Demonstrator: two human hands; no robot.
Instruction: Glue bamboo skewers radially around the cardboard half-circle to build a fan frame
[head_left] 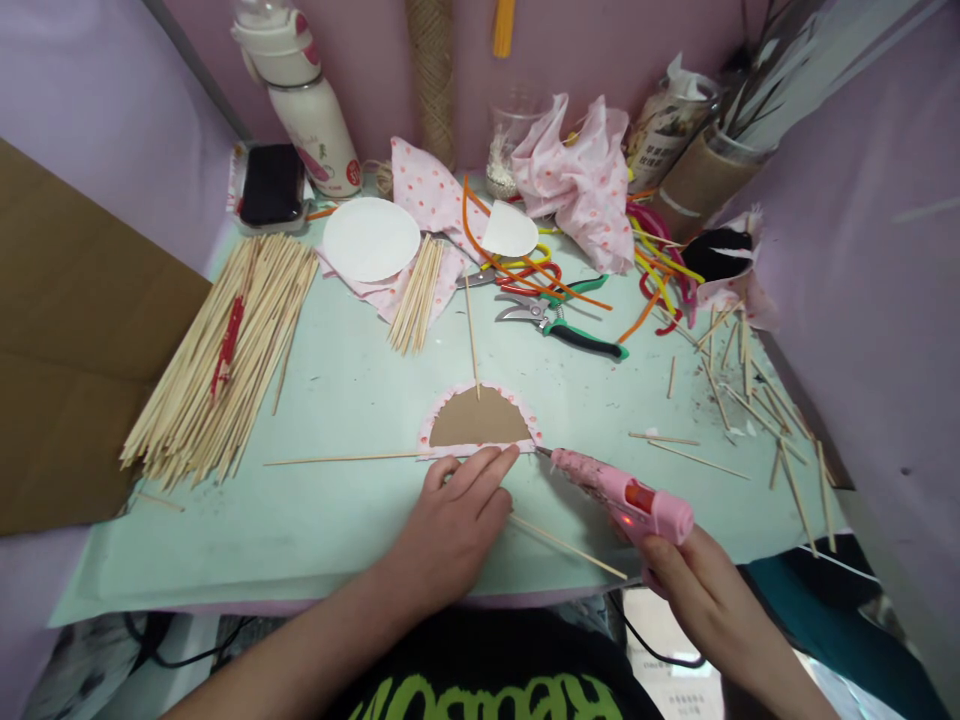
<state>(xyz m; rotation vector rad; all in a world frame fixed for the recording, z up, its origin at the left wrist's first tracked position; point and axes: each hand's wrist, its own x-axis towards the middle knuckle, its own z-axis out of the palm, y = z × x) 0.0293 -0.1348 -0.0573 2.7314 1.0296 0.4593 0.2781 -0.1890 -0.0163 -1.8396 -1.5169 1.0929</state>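
A brown cardboard half-circle [480, 420] edged with pink dotted fabric lies flat on the pale green table [337, 510]. A bamboo skewer [472, 335] points away from its top, and another skewer [345, 459] runs left along its straight edge. My left hand [454, 525] presses flat on that straight edge with fingers stretched out. My right hand [694, 585] grips a pink hot glue gun [622, 492], whose nozzle touches the half-circle's right corner. One more skewer [566, 546] lies between my hands.
A big pile of skewers [225, 350] lies at left, a smaller bundle [416, 295] in the middle. White paper discs [371, 240], pink fabric [581, 180], pipe cleaners [660, 270], pruning shears [559, 325], a bottle [311, 100] and jars stand at the back. Cut stick pieces [750, 400] litter the right.
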